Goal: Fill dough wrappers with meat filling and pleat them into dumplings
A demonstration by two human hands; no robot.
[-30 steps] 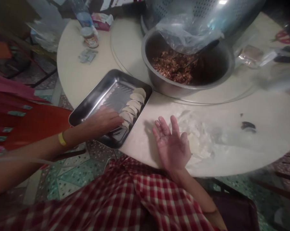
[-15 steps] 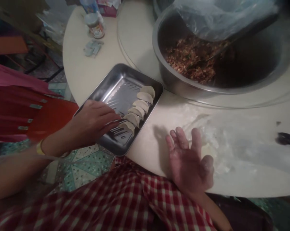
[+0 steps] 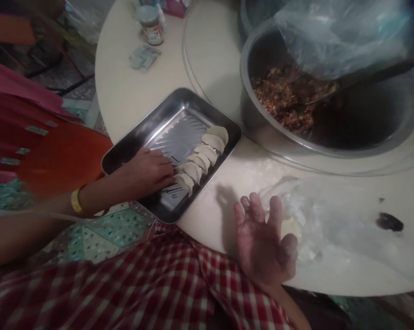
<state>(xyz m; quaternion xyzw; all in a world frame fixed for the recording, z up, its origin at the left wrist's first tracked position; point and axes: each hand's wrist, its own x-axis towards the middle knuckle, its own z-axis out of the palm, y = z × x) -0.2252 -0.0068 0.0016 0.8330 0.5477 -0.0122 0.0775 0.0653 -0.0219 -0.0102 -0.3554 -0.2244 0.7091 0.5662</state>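
Note:
My left hand (image 3: 147,172), with a yellow band on its wrist, reaches palm down over a metal tray (image 3: 143,126). Its fingers are curled together, and the tips are at the edge of the nearest dumpling (image 3: 185,182). That dumpling ends a slightly overlapping row of several pale half-moon dumplings (image 3: 207,153) along the tray's right side. The exact fingertip contact is partly hidden. My right hand (image 3: 264,245) is palm up above the table edge, fingers apart, holding nothing. Behind its fingers, a pale piece of dough (image 3: 291,227) lies on a clear plastic sheet (image 3: 334,224).
A large metal bowl (image 3: 279,142) of minced filling (image 3: 285,98) stands at the upper right, with a long-handled utensil and a plastic bag (image 3: 340,36) over it. A jar (image 3: 151,27) and crumpled bits (image 3: 144,57) sit at the back left. A dark object (image 3: 389,222) lies at right.
The view has shifted a little. My left hand stays at the near end of the dumpling row, its fingers now more curled. My right hand remains palm up and apart from the tray.

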